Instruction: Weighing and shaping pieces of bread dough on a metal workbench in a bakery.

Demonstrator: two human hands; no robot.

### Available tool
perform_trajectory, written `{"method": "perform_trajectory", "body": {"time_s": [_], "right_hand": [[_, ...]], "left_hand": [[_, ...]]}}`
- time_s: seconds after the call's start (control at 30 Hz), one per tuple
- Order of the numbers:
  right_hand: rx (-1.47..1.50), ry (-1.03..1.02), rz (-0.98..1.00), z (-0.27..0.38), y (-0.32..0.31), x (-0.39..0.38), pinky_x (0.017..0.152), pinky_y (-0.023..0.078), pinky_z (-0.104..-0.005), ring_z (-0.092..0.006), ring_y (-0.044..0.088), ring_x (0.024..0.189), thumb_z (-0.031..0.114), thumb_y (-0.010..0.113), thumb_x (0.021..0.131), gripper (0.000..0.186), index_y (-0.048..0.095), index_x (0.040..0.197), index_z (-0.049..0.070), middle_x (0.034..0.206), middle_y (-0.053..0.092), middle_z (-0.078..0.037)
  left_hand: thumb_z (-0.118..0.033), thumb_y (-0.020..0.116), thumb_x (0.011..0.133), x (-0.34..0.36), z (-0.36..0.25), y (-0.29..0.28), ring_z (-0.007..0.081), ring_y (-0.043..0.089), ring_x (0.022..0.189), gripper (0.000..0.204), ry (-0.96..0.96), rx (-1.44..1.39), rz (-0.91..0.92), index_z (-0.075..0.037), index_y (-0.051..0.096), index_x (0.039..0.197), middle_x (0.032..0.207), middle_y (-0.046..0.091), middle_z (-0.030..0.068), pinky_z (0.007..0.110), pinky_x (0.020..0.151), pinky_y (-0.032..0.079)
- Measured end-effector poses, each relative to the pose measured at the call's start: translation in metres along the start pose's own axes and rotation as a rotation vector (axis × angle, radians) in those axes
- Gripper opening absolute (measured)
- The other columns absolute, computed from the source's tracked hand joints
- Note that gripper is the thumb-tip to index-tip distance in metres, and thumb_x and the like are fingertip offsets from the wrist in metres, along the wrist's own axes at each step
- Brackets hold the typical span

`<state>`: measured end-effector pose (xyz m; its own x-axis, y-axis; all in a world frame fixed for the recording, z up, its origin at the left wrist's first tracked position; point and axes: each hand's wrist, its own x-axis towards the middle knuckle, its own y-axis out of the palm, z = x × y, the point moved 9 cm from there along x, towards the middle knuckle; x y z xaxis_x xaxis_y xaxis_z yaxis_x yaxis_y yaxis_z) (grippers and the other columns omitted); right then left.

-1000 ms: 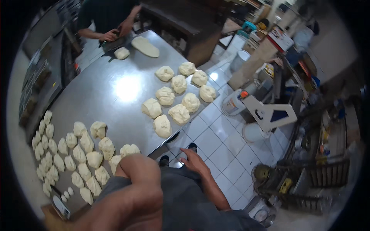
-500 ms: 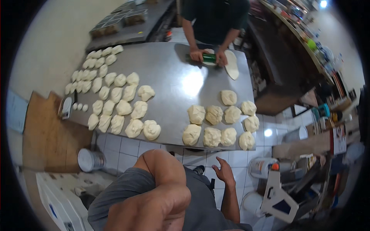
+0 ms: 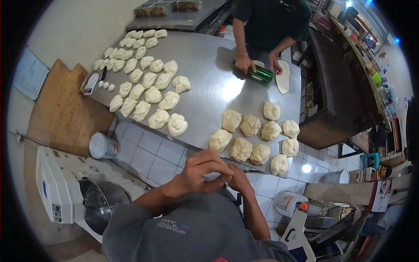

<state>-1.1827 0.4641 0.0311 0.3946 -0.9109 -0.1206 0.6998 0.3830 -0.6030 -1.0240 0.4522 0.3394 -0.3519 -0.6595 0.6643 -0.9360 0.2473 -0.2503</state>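
My left hand (image 3: 204,170) is raised in front of my grey shirt, its fingers curled in and the thumb bent toward them. A gap shows inside that curl; anything at the fingertips is too small to make out. Close beside it, touching or nearly so, is my right hand (image 3: 238,179), its fingers partly hidden. Both hands are at the near edge of a steel table (image 3: 198,105). Just beyond them lies a pale dough lump (image 3: 220,139), one of a group at the right. More dough pieces (image 3: 153,94) stand in rows on the left.
Across the table a co-worker grips a green bottle (image 3: 261,74) beside a flattened dough sheet (image 3: 283,77). A scale (image 3: 91,84) and several eggs (image 3: 111,87) occupy the left corner. A mixer (image 3: 59,187) stands at lower left, with buckets (image 3: 104,146) on the floor.
My left arm has swung up from low across my body, and my right hand has come in from the right to meet it. My view has shifted. The co-worker's green bottle has turned.
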Motion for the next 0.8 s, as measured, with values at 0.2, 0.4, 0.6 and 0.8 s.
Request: {"method": "perform_trajectory", "body": {"time_s": [0.2,0.4,0.6,0.8], "right_hand": [[-0.011,0.068,-0.001,-0.011,0.004,-0.023,0.104,0.053,-0.0458,-0.0417,0.065,0.125,0.025,0.071,0.097,0.056,0.060,0.147,0.002,0.146,0.064,-0.020],[0.067,-0.050,0.038,-0.018,0.009,-0.043,0.102,0.053,-0.0453,-0.0420,0.066,0.122,0.024,0.073,0.093,0.059,0.060,0.147,0.003,0.145,0.065,-0.019],[0.091,-0.208,-0.088,0.014,-0.013,-0.035,0.101,0.053,-0.0459,-0.0418,0.067,0.119,0.022,0.074,0.091,0.058,0.061,0.145,0.003,0.141,0.067,-0.020],[0.014,0.161,-0.112,0.003,-0.008,-0.029,0.101,0.053,-0.0470,-0.0425,0.068,0.115,0.020,0.073,0.094,0.050,0.065,0.140,0.003,0.130,0.071,-0.021]], "left_hand": [[-0.003,0.083,0.088,-0.074,0.057,0.031,0.0189,0.064,0.077,0.019,-0.413,-0.008,0.126,-0.009,0.078,0.105,0.095,0.074,0.0045,0.031,0.075,0.052],[-0.006,0.084,0.088,-0.061,0.043,0.076,0.0197,0.066,0.081,0.021,-0.217,-0.058,0.311,-0.009,0.077,0.107,0.100,0.075,0.0042,0.031,0.075,0.053],[-0.013,0.079,0.092,-0.055,0.059,0.097,0.0226,0.070,0.090,0.024,-0.137,-0.123,0.428,-0.009,0.075,0.114,0.105,0.076,0.0041,0.035,0.081,0.055],[-0.033,0.087,0.081,-0.104,0.238,0.077,0.0388,0.048,0.140,0.071,-0.290,0.599,0.174,-0.013,0.062,0.145,0.151,0.052,0.0208,0.047,0.114,0.041]]}}
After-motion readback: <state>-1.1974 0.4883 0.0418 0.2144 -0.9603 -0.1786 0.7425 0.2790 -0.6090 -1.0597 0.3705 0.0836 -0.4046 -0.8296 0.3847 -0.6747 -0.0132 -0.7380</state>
